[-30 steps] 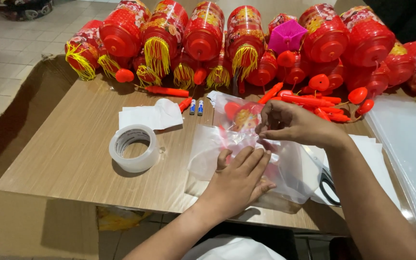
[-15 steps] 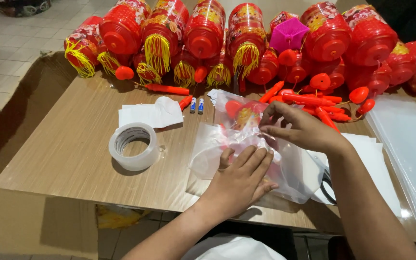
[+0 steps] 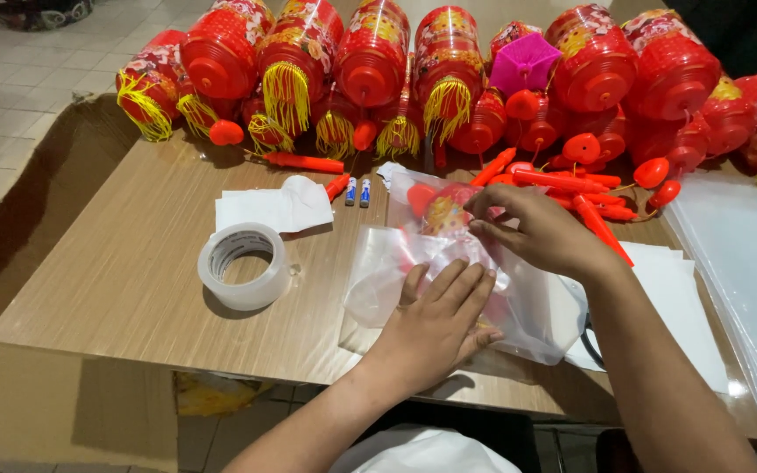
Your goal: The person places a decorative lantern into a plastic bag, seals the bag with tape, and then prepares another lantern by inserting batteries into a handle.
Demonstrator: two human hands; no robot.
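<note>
My left hand (image 3: 438,317) lies flat, palm down, fingers spread open and pressing the clear, crinkled plastic bag (image 3: 484,280) onto the wooden desk (image 3: 124,280) at frame centre. My right hand (image 3: 536,229) reaches in from the right, fingers pinched closed on the bag's upper edge, where a folded red lantern (image 3: 442,208) shows through the film. A glossy ring of clear tape (image 3: 244,264) sits left of the bag; ribbed red lanterns with yellow tassels (image 3: 370,61) line the top of the frame.

Both hands on clear plastic bag (image 3: 536,302)
</note>
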